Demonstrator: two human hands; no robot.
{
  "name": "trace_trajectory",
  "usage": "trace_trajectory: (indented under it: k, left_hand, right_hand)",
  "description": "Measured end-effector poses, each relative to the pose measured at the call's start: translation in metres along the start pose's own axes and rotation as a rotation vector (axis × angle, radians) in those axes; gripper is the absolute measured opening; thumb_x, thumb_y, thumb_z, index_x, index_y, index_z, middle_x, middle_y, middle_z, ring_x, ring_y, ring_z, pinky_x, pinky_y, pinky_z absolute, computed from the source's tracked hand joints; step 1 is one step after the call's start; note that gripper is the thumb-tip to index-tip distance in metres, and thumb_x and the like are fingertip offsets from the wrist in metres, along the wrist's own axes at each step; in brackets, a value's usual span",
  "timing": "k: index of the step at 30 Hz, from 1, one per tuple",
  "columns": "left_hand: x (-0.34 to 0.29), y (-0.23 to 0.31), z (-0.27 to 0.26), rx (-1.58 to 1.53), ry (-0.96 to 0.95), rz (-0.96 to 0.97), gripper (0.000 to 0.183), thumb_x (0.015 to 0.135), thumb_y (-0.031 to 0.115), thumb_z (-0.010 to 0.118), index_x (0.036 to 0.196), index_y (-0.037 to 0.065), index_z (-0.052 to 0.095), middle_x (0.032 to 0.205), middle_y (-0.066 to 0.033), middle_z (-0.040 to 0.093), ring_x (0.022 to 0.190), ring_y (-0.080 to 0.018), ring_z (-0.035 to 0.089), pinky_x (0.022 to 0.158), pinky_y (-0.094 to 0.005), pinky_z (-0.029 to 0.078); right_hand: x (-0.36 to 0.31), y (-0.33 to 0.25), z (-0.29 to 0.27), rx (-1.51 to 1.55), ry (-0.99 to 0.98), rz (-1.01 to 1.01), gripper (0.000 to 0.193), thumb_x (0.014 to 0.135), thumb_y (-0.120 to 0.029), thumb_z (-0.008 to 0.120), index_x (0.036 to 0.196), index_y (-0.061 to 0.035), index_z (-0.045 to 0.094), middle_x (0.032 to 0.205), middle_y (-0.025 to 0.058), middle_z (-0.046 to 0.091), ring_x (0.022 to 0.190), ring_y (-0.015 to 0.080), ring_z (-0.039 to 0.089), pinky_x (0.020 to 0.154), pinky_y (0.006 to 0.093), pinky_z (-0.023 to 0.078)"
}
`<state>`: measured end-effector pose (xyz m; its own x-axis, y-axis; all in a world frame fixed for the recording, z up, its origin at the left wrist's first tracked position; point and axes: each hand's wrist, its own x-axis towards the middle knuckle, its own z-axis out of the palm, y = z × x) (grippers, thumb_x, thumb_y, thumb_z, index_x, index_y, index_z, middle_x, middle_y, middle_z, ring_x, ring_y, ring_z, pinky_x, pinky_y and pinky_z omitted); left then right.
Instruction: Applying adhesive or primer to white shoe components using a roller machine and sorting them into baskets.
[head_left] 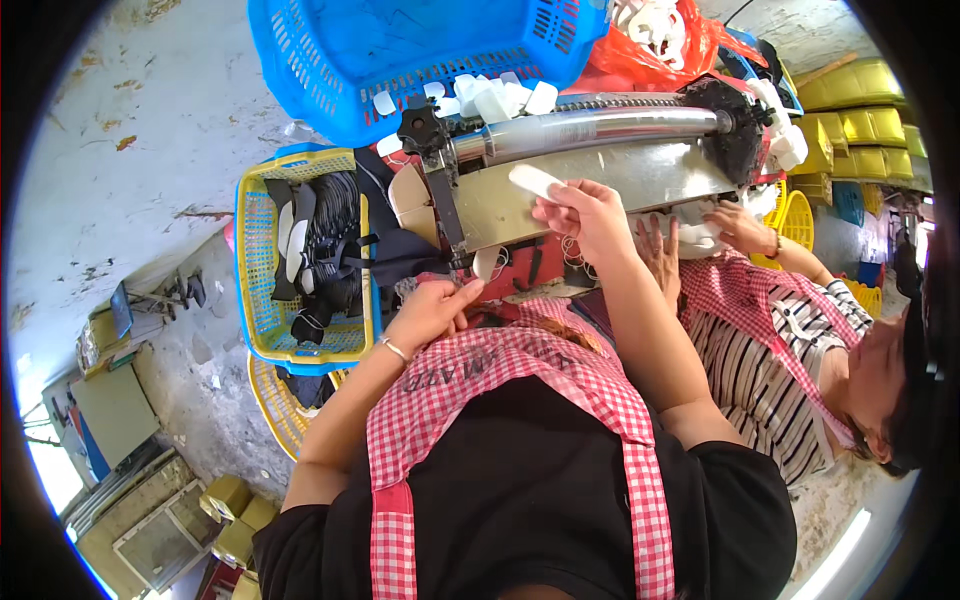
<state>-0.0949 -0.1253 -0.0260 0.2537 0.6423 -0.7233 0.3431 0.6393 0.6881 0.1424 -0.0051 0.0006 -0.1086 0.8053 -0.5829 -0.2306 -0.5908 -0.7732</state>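
Observation:
My right hand (pixel 582 212) is closed in a pinch on a flat white rounded pad (pixel 535 181), held above a long metal plate. Lower and to the left, in front of my apron, my left hand (pixel 437 312) has its fingers bent. Its fingertips meet the lower end of a small pale flat piece (pixel 486 262), close to the plate's near edge. Behind the plate (pixel 600 185) runs a shiny metal roller (pixel 600 130) with a black knob (pixel 425 130) at its left end. Beige flat pieces (pixel 411 200) lie left of the plate.
White blocks (pixel 495 100) are heaped behind the roller, beside a blue basket (pixel 400 85). A yellow-and-blue basket (pixel 350 350) with black pieces stands at left. At right, a co-worker's hands (pixel 745 228) handle white pieces (pixel 700 235). A red bag (pixel 690 50) lies at the back.

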Motion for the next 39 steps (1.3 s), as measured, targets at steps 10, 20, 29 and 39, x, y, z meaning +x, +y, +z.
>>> trace_trajectory:
  k: [10,20,29,39]
  left_hand:
    - [0.019,-0.02,0.014,-0.386,-0.056,-0.003,0.044,0.1,0.041,0.055,0.108,0.002,0.072,0.066,-0.0035,0.062,0.051,-0.0082,0.053,0.047,-0.0234,0.04]
    - [-0.007,-0.006,0.012,-0.055,0.096,0.255,0.034,0.1,0.028,0.057,0.086,0.0,0.069,0.066,-0.0032,0.066,0.053,-0.0068,0.058,0.05,-0.0236,0.046]
    - [-0.012,0.033,0.0,-0.213,0.191,0.354,0.026,0.1,0.024,0.059,0.098,0.0,0.069,0.07,-0.0013,0.065,0.055,-0.0044,0.057,0.051,-0.021,0.045]
    - [-0.005,0.021,-0.069,-0.39,0.497,0.398,0.019,0.098,0.021,0.062,0.105,0.004,0.069,0.075,-0.0002,0.065,0.058,-0.0039,0.057,0.051,-0.0167,0.04]
  right_hand:
    - [-0.006,0.007,0.003,-0.307,-0.17,0.005,0.024,0.098,-0.02,0.062,0.106,0.0022,0.065,0.092,0.0076,0.071,0.075,0.0127,0.069,0.059,0.0207,0.05]
    - [-0.031,0.02,0.003,-1.071,-0.306,-0.807,0.016,0.091,-0.013,0.069,0.101,-0.0006,0.07,0.078,0.0106,0.067,0.06,0.0162,0.06,0.06,0.0289,0.05]
    - [-0.019,0.006,-0.015,-0.556,-0.315,-0.06,0.021,0.092,-0.019,0.068,0.083,-0.0001,0.068,0.064,0.0023,0.061,0.056,0.0049,0.053,0.048,0.0227,0.039]
    - [0.018,-0.003,0.014,0.056,-0.086,0.142,0.023,0.094,-0.018,0.067,0.1,0.0037,0.065,0.083,0.0104,0.07,0.07,0.0141,0.068,0.058,0.0216,0.051]
